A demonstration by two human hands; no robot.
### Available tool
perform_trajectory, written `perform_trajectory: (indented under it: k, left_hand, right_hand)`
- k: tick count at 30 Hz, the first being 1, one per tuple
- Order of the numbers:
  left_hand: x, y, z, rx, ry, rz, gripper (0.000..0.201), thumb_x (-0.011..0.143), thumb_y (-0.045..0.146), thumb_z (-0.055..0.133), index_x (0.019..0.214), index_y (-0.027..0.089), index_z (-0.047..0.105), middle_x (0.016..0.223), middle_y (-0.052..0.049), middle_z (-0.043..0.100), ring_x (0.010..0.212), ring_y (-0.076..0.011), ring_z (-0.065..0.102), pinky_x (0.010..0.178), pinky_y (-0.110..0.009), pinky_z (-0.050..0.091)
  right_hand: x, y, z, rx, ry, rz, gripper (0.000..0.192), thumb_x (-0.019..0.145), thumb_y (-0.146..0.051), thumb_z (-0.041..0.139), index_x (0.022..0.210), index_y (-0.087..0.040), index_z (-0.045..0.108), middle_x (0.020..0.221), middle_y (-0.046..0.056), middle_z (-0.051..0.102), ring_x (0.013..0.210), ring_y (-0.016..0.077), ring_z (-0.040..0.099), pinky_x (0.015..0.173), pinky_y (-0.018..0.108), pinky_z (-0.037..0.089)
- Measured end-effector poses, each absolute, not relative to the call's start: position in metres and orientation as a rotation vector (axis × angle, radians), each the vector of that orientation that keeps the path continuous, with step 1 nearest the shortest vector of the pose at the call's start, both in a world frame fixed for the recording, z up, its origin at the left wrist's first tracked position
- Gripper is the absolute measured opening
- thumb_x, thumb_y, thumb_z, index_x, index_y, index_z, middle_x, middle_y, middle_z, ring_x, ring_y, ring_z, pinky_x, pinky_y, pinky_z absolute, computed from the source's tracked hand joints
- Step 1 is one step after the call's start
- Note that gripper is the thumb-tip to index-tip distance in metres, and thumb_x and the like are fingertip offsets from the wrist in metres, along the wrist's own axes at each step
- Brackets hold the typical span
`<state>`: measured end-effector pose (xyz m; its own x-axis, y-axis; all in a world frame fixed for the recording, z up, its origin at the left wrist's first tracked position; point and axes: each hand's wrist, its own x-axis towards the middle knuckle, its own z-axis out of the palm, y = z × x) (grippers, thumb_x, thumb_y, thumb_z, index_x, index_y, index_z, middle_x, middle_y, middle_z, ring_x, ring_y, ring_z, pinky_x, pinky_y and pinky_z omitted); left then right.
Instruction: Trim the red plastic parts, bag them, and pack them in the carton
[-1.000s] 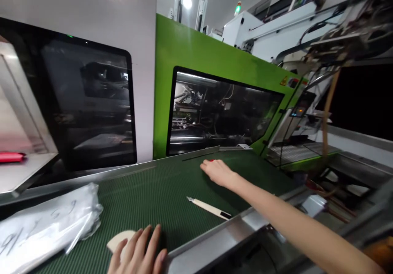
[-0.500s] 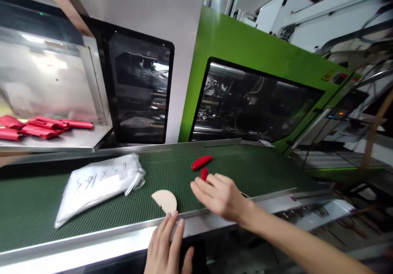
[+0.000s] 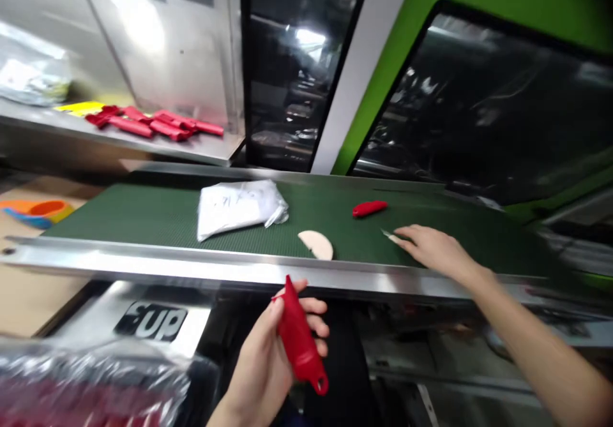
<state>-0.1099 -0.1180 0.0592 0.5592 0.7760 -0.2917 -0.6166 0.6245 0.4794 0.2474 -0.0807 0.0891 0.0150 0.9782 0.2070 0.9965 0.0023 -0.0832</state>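
My left hand (image 3: 268, 363) holds a red plastic handle (image 3: 299, 341) upright below the steel front rail (image 3: 143, 261) of the conveyor. My right hand (image 3: 433, 248) lies on the green belt (image 3: 143, 213), fingers over a white utility knife whose tip (image 3: 389, 235) shows at the fingertips. Another red handle (image 3: 368, 208) lies on the belt just left of that hand. A cream half-round piece (image 3: 317, 244) sits near the front rail.
A white plastic bag (image 3: 237, 207) with writing lies on the belt. Several red handles (image 3: 153, 124) are piled on a steel shelf (image 3: 158, 146) at the back left. Dark machine windows (image 3: 479, 108) stand behind. Clear plastic wrap (image 3: 90, 382) fills the lower left corner.
My view dropped and swung left. One red handle went from the belt into my left hand, now below the rail. My right hand slid right onto the knife.
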Motion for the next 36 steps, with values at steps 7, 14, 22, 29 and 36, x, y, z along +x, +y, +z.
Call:
perform_trajectory:
  k: [7, 14, 22, 29, 36]
  left_hand:
    - [-0.126, -0.121, 0.048, 0.138, 0.238, 0.797, 0.043, 0.099, 0.039, 0.031, 0.115, 0.013, 0.061, 0.08, -0.004, 0.052, 0.066, -0.0152, 0.054, 0.042, -0.023, 0.05]
    - [-0.128, -0.124, 0.052, 0.144, 0.386, 0.823, 0.024, 0.1, 0.033, 0.036, 0.103, 0.017, 0.054, 0.071, -0.001, 0.051, 0.058, -0.0105, 0.049, 0.05, -0.02, 0.043]
    - [-0.127, -0.123, 0.045, 0.184, 0.449, 0.801, 0.023, 0.099, 0.035, 0.037, 0.104, 0.018, 0.052, 0.072, 0.0, 0.051, 0.056, -0.0097, 0.048, 0.047, -0.018, 0.038]
    - [-0.122, -0.124, 0.048, 0.125, 0.414, 0.778, 0.026, 0.099, 0.036, 0.037, 0.106, 0.02, 0.056, 0.071, 0.0, 0.05, 0.054, -0.0097, 0.047, 0.045, -0.017, 0.04]
    - [-0.116, -0.123, 0.048, 0.031, 0.451, 0.784, 0.027, 0.099, 0.03, 0.035, 0.098, 0.016, 0.058, 0.07, 0.0, 0.048, 0.053, -0.009, 0.044, 0.044, -0.016, 0.037]
  right_hand:
    - [0.282, -0.086, 0.055, -2.119, -1.975, -0.155, 0.027, 0.081, -0.024, 0.053, 0.099, -0.017, 0.071, 0.08, 0.007, 0.063, 0.066, 0.0183, 0.058, 0.061, 0.031, 0.042]
    - [0.22, -0.127, 0.071, -1.923, -1.792, -0.509, 0.036, 0.086, -0.02, 0.05, 0.12, -0.029, 0.059, 0.104, 0.01, 0.056, 0.097, 0.0263, 0.055, 0.08, 0.038, 0.041]
    - [0.061, -0.191, 0.07, -1.481, -1.681, 0.418, 0.019, 0.088, -0.009, 0.054, 0.102, -0.021, 0.059, 0.1, 0.006, 0.059, 0.087, 0.0157, 0.061, 0.063, 0.025, 0.048]
    - [0.005, -0.216, 0.056, -1.34, -1.632, 0.668, 0.027, 0.086, -0.003, 0.053, 0.107, -0.021, 0.057, 0.084, 0.002, 0.062, 0.071, 0.0099, 0.062, 0.061, 0.018, 0.053]
    - [-0.004, -0.218, 0.057, -1.304, -1.793, 0.503, 0.028, 0.082, -0.006, 0.063, 0.107, -0.015, 0.055, 0.087, 0.008, 0.064, 0.076, 0.016, 0.067, 0.065, 0.025, 0.058]
